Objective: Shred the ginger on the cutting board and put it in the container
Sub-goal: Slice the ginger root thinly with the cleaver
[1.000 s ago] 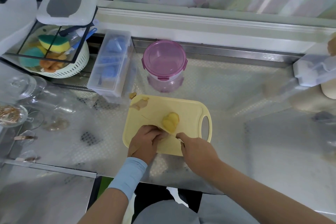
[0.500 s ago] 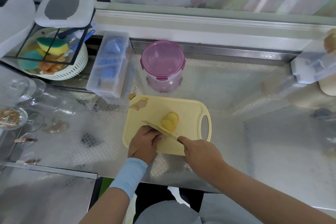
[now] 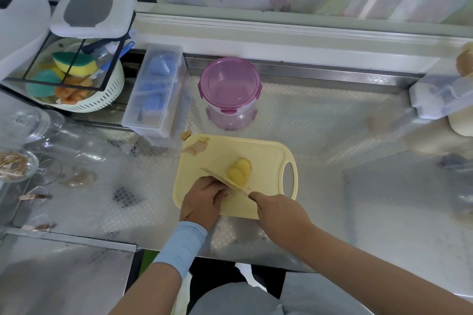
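Observation:
A yellow cutting board (image 3: 266, 153) lies on the steel counter. Yellow ginger slices (image 3: 239, 170) overlap in a small pile near its middle. My right hand (image 3: 279, 212) grips the handle of a knife (image 3: 222, 180), whose blade slants up-left across the near side of the slices. My left hand (image 3: 204, 198) has its fingers curled against the blade's left side on the board; what it holds under them is hidden. A round container with a pink lid (image 3: 229, 84) stands closed behind the board.
Ginger peel scraps (image 3: 195, 147) lie at the board's far left corner. A clear box with blue items (image 3: 156, 89) and a white basket of sponges (image 3: 74, 79) stand at the left. Glassware (image 3: 30, 123) crowds the far left; a white box (image 3: 440, 94) sits right.
The knife has lifted from flat under my hands to a raised slant, its blade now showing left of the slices. My right hand has drawn slightly back to the right.

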{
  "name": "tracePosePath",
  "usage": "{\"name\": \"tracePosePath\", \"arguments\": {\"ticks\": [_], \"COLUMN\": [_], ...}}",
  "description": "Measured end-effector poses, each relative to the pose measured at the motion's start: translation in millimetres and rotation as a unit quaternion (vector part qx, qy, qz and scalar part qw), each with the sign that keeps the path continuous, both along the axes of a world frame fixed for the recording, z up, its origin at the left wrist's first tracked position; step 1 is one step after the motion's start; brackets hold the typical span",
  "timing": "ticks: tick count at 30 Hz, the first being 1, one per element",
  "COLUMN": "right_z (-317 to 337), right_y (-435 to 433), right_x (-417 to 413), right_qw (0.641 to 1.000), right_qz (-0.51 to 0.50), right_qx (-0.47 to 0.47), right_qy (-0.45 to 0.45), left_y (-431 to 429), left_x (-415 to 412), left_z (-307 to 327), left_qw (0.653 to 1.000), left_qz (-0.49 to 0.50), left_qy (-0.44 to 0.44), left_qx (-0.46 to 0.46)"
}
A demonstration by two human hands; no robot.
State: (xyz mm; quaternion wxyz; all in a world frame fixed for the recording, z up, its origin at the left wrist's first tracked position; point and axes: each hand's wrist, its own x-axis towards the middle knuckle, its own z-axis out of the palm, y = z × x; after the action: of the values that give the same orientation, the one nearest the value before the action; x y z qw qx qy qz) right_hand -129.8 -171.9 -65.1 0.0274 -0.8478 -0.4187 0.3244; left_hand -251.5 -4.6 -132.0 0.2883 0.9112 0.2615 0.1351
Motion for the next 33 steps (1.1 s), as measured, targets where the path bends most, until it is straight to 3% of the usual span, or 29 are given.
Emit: {"name": "tracePosePath", "arguments": {"ticks": [33], "right_z": [-13], "right_y": [29], "right_x": [8], "right_qw": [0.997], "right_qz": [-0.013], "right_qx": [-0.031], "right_qy": [0.062], "left_y": [1], "left_x": [-1], "left_z": [1], "left_qw": [0.997], "left_qz": [0.013], "left_qy": [0.003], "left_qx": [-0.073]}}
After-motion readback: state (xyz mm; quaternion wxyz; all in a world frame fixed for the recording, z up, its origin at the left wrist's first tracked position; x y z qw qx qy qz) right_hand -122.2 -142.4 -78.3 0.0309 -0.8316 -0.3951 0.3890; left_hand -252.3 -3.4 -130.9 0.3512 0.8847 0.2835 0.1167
